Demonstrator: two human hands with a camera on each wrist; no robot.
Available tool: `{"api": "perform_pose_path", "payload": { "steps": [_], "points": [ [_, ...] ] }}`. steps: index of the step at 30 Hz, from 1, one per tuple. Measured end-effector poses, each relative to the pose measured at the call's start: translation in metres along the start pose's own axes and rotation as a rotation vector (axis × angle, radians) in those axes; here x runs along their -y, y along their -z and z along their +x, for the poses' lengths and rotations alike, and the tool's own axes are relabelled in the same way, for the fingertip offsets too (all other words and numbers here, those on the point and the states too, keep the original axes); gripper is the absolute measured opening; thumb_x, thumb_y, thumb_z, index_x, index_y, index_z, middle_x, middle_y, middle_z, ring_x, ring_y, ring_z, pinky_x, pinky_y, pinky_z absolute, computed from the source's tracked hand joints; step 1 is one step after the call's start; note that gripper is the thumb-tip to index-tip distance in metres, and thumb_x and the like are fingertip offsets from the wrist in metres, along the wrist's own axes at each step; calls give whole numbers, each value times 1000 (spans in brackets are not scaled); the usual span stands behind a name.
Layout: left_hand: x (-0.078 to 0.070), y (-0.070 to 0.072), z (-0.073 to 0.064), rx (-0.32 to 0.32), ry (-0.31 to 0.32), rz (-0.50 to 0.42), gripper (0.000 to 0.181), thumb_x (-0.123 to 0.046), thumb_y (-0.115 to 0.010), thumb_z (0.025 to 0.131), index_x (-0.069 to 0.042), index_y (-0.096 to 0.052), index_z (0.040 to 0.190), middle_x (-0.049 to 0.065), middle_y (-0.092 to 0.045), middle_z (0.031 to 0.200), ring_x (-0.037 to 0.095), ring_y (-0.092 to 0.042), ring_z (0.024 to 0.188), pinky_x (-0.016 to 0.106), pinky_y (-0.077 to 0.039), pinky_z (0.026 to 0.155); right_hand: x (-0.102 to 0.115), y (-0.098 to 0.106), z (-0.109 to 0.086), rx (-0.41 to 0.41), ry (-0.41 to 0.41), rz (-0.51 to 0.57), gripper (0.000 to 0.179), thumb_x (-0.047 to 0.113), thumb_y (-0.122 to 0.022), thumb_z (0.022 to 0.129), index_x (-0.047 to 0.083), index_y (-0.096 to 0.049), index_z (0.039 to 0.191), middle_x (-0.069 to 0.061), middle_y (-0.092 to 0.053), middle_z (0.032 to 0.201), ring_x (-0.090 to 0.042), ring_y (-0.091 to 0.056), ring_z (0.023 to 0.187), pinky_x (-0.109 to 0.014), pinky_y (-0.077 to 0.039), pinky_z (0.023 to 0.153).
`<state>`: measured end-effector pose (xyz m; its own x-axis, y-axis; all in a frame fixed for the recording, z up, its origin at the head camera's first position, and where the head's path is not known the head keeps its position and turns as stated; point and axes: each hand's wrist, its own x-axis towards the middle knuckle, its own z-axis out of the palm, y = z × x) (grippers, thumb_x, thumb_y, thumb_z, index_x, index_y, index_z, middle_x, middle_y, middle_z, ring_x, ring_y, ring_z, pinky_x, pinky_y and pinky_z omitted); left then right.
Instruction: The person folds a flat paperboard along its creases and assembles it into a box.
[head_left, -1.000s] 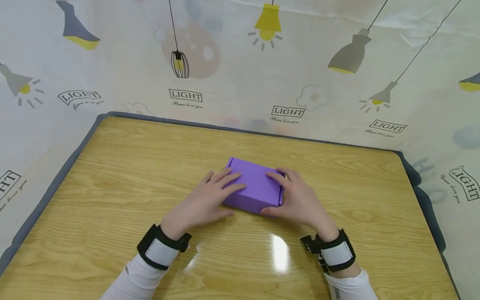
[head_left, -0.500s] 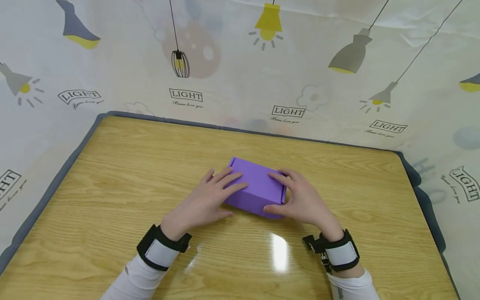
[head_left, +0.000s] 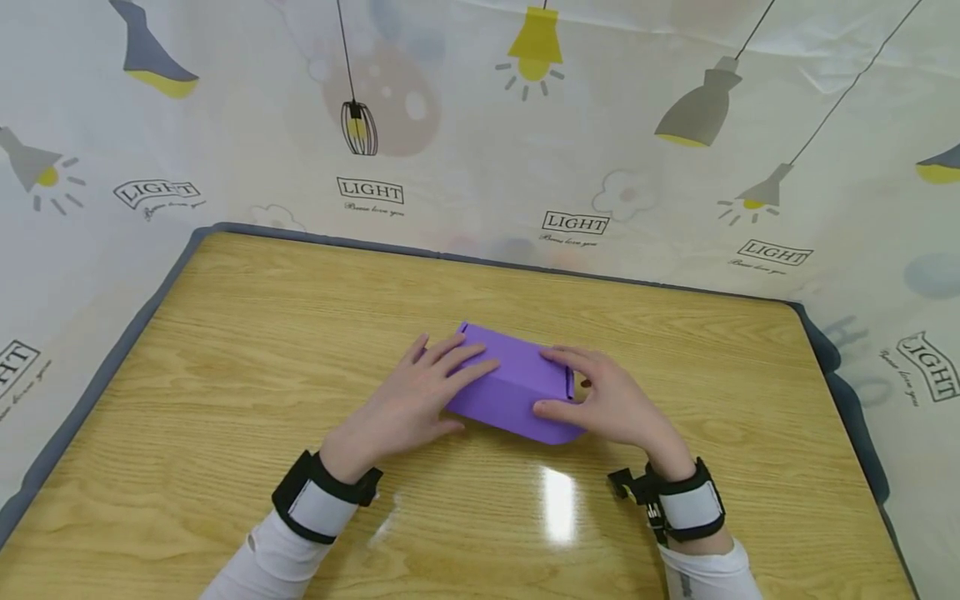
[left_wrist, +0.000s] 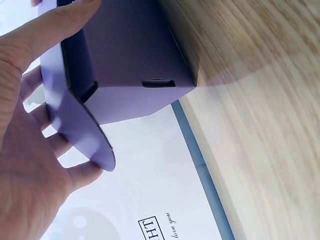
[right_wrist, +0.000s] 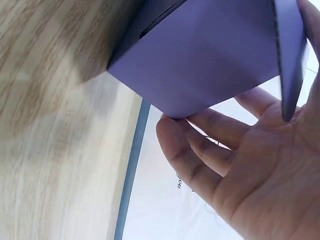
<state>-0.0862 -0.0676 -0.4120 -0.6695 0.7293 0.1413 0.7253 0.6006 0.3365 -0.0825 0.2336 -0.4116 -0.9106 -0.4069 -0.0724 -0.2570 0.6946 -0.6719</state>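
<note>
A purple cardboard box (head_left: 516, 357) sits near the middle of the table, its lid front panel (head_left: 510, 408) swung slightly outward. The left hand (head_left: 405, 404) spreads its fingers over the lid's left part. In the left wrist view, the thumb lies across the lid edge, and the fingers lie behind a lifted side flap (left_wrist: 90, 135); the slotted box wall (left_wrist: 135, 50) shows below. On the right end, the right hand (head_left: 618, 404) has its thumb on the front panel and fingers on top. In the right wrist view, fingertips touch the far edge of the box (right_wrist: 210, 60), beside another projecting flap (right_wrist: 290, 55).
The wood-grain table (head_left: 300, 308) has a grey-blue edging (head_left: 442, 253) along its border. White cloth printed with lamps (head_left: 465, 192) surrounds the back and sides. A bright light reflection lies on the tabletop in front of the box.
The lid's front panel has risen and swung toward the person, and a gap shows at the right end. The right hand has shifted slightly right; the left hand has barely moved.
</note>
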Motion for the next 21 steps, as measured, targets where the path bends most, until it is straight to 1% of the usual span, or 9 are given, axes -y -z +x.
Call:
{"api": "perform_pose_path", "payload": {
  "steps": [3, 6, 8, 10, 12, 16, 18, 21],
  "points": [
    [0, -1, 0, -46, -15, 4, 90, -25, -94, 77, -18, -48, 154, 9, -48, 154, 40, -34, 147, 70, -25, 117, -2, 0, 1, 21, -1, 63, 70, 42, -81, 89, 10, -58, 147, -14, -58, 145, -31, -62, 118, -45, -57, 88],
    [1, -1, 0, -85, -24, -1, 87, -22, -94, 77, -17, -50, 152, 9, -51, 150, 39, -40, 143, 70, -27, 116, -4, -1, 2, 40, -12, 109, 65, 40, -78, 93, 10, -58, 147, -14, -60, 142, -27, -66, 109, -38, -59, 83],
    [1, -1, 0, -100, -26, -8, 86, -18, -95, 76, -17, -51, 151, 8, -52, 148, 39, -42, 141, 69, -29, 115, -5, -2, 2, 49, -22, 136, 62, 40, -75, 95, 11, -58, 147, -15, -60, 142, -27, -67, 106, -35, -60, 81],
    [2, 0, 1, -107, -25, -13, 87, -14, -95, 75, -16, -51, 150, 8, -52, 147, 37, -44, 139, 67, -30, 116, -6, -3, 3, 52, -34, 143, 60, 42, -72, 96, 12, -59, 146, -15, -59, 143, -27, -67, 107, -35, -59, 83],
    [2, 1, 0, -109, -26, -18, 89, -12, -95, 74, -16, -51, 150, 7, -52, 147, 35, -46, 138, 66, -30, 116, -5, -3, 4, 53, -45, 151, 59, 43, -70, 98, 12, -59, 146, -15, -59, 143, -28, -67, 109, -38, -59, 85],
    [4, 2, 0, -110, -27, -27, 89, -12, -96, 73, -15, -51, 150, 8, -53, 146, 33, -48, 136, 65, -30, 116, -4, -5, 4, 35, -55, 140, 57, 45, -68, 99, 13, -61, 145, -13, -58, 146, -32, -60, 125, -49, -54, 98],
    [4, 3, -1, -111, -25, -33, 89, -13, -96, 73, -14, -52, 150, 8, -54, 145, 33, -49, 135, 65, -30, 116, -2, -5, 3, 8, -41, 125, 54, 44, -68, 99, 13, -62, 144, -11, -59, 145, -33, -55, 132, -54, -49, 104],
    [5, 5, -1, -117, -23, -49, 87, -15, -96, 73, -13, -54, 148, 9, -55, 144, 34, -50, 133, 65, -31, 116, 2, -6, 1, -60, 2, 97, 49, 39, -70, 99, 13, -66, 140, -9, -63, 140, -32, -55, 133, -55, -46, 108]
  ]
}}
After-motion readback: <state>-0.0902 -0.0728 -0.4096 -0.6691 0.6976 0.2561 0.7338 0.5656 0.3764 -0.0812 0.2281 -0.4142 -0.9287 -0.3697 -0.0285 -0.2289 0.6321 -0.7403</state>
